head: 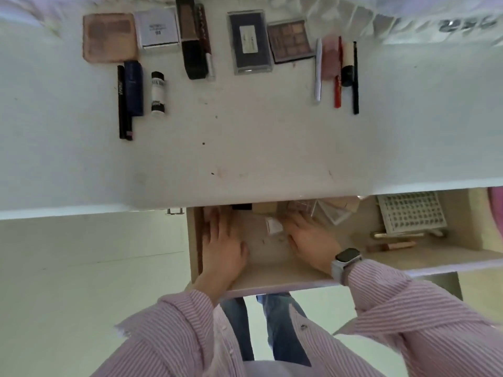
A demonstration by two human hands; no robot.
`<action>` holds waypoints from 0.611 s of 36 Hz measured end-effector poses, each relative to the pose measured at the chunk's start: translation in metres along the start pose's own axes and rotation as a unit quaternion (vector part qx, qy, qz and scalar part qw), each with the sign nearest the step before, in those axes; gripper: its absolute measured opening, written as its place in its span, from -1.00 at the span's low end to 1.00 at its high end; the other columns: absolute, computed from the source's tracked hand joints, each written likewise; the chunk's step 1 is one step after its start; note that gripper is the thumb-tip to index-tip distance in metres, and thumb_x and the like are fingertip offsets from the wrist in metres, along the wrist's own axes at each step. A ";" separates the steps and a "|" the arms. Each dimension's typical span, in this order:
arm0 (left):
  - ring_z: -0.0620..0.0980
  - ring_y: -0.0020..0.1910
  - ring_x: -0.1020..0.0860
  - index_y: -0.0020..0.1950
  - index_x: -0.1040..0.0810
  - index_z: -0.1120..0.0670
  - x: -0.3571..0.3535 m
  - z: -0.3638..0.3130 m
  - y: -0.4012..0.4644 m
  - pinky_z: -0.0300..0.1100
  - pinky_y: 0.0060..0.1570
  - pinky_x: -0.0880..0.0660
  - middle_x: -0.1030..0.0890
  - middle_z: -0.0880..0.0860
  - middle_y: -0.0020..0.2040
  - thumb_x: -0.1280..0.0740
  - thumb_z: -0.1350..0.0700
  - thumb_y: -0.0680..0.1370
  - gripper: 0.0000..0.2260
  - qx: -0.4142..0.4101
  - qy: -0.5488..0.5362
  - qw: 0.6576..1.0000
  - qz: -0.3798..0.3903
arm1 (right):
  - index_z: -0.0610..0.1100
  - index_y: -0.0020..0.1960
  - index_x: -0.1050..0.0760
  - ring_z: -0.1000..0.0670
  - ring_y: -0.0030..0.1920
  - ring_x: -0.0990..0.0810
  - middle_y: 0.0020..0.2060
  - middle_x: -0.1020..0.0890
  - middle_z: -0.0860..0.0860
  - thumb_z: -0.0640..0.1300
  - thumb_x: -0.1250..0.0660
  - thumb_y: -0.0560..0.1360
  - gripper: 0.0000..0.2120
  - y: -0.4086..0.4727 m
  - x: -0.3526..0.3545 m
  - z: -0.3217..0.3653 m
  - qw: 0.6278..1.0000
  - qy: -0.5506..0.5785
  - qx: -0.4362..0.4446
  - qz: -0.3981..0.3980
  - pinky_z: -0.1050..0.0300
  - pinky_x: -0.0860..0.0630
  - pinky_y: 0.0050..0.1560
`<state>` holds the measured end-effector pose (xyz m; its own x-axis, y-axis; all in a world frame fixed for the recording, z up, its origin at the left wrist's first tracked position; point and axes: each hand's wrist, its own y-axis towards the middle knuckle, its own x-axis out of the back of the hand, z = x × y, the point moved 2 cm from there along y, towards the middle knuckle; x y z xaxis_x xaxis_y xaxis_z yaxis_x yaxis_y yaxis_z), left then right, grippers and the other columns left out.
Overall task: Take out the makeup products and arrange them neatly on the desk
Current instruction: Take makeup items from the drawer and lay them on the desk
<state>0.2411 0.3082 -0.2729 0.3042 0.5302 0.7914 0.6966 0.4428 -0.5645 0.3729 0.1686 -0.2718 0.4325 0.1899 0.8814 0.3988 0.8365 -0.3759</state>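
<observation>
Reaching into the open drawer (pixel 272 281) under the desk (pixel 245 148) front edge, left hand (pixel 223 240) flat, fingers straight, holding nothing; right hand (pixel 307 238) grip unclear beside small compact (pixel 274 225); makeup products (pixel 201 39) lined along desk's far edge

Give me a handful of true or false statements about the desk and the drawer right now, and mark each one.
1. Both hands are inside the open drawer. True: left hand, right hand.
2. The red pencil lies at the left end of the desk. False: it lies in the right group, beside the white pen.
3. The smartwatch is on the right wrist. True.
4. The drawer is empty. False: a white perforated tray and other items remain.
5. The eyeshadow palette lies on the desk. True.
</observation>
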 end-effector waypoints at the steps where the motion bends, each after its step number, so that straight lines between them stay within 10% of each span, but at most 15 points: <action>1: 0.20 0.49 0.19 0.51 0.18 0.19 -0.004 -0.001 0.007 0.07 0.45 0.06 0.19 0.18 0.52 -0.16 0.03 0.55 -0.31 0.019 0.009 1.000 0.012 | -0.16 0.20 -0.51 -0.25 0.05 -0.57 0.11 -0.57 -0.17 -0.29 -0.43 0.28 -0.52 0.005 -0.004 0.002 1.000 -0.006 0.012 0.003 -0.08 -0.57 -0.20; 5: 0.18 0.48 0.27 0.50 0.24 0.19 -0.017 -0.002 0.020 0.10 0.43 0.13 0.27 0.18 0.51 -0.19 -0.02 0.55 -0.25 0.057 0.019 0.997 0.046 | -0.16 0.30 -0.40 -0.24 0.18 -0.44 0.24 -0.44 -0.17 -0.23 -0.22 0.46 -0.60 0.018 -0.024 0.005 0.998 -0.032 0.021 0.047 -0.13 -0.49 -0.06; 11: 0.13 0.48 -0.02 0.48 -0.08 0.09 -0.025 -0.006 0.005 0.07 0.37 -0.13 0.00 0.11 0.52 -0.21 -0.04 0.53 -0.42 0.014 0.036 0.999 0.017 | -0.16 -0.25 -0.53 -0.17 -0.30 -0.57 -0.21 -0.57 -0.13 -0.16 -0.06 0.28 -0.73 0.016 -0.035 0.001 0.994 -0.072 0.058 -0.054 0.09 -0.46 -0.50; 17: 0.22 0.26 -0.26 0.40 -0.23 0.11 -0.021 0.002 0.011 0.04 0.15 -0.35 -0.19 0.21 0.38 -0.17 0.17 0.56 -0.60 0.071 0.004 0.997 -0.013 | -0.14 -0.29 -0.52 -0.10 -0.34 -0.56 -0.34 -0.58 -0.06 -0.09 -0.27 0.24 -0.87 0.018 -0.033 0.001 0.986 -0.122 0.108 -0.040 0.18 -0.45 -0.39; 22: 0.23 0.22 -0.25 0.42 -0.21 0.10 -0.026 0.004 0.016 0.05 0.15 -0.38 -0.18 0.22 0.35 -0.15 0.27 0.54 -0.56 0.071 -0.001 0.997 -0.001 | -0.23 -0.26 -0.54 -0.13 -0.33 -0.56 -0.30 -0.57 -0.13 -0.12 -0.56 -0.02 -0.61 0.023 -0.037 0.005 0.989 -0.108 0.101 -0.004 0.16 -0.45 -0.39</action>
<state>0.2419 0.3047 -0.3033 0.3008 0.5306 0.7925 0.5987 0.5417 -0.5899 0.3622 0.1834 -0.3123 0.2393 0.2700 0.9327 0.2230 0.9196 -0.3234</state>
